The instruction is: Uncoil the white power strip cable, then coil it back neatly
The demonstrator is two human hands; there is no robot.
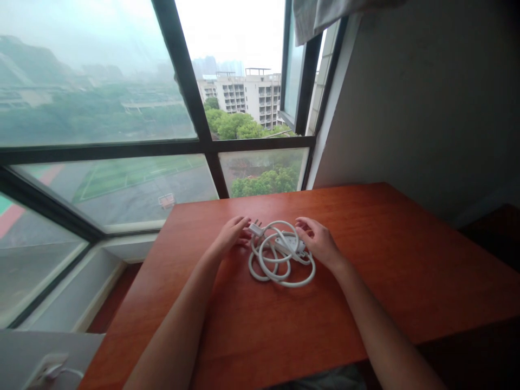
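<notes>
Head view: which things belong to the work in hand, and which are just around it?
In hand:
- white power strip
- its looped cable
- its plug, beside the left hand; right hand near the strip

Just around:
- wall socket
- curtain
- window frame

Centre of frame, I see cord (293, 285): smooth plastic sheath, soft sheen. Plug (255, 230), just above: smooth moulded plastic; prongs (258, 222) metal by their look. Socket block (290, 244), centre too: hard plastic, smooth, low gloss. Desk (385, 254), across lower middle: wood-look, fine grain, satin, paler sheen near far edge. Upper left, I see window glass (97, 76): smooth, hazy. Window frame (260, 144): metal-looking, matt. Curtain (325, 16), top right of centre: soft cloth, matt. Wall (406, 108), upper right: matt.
</notes>
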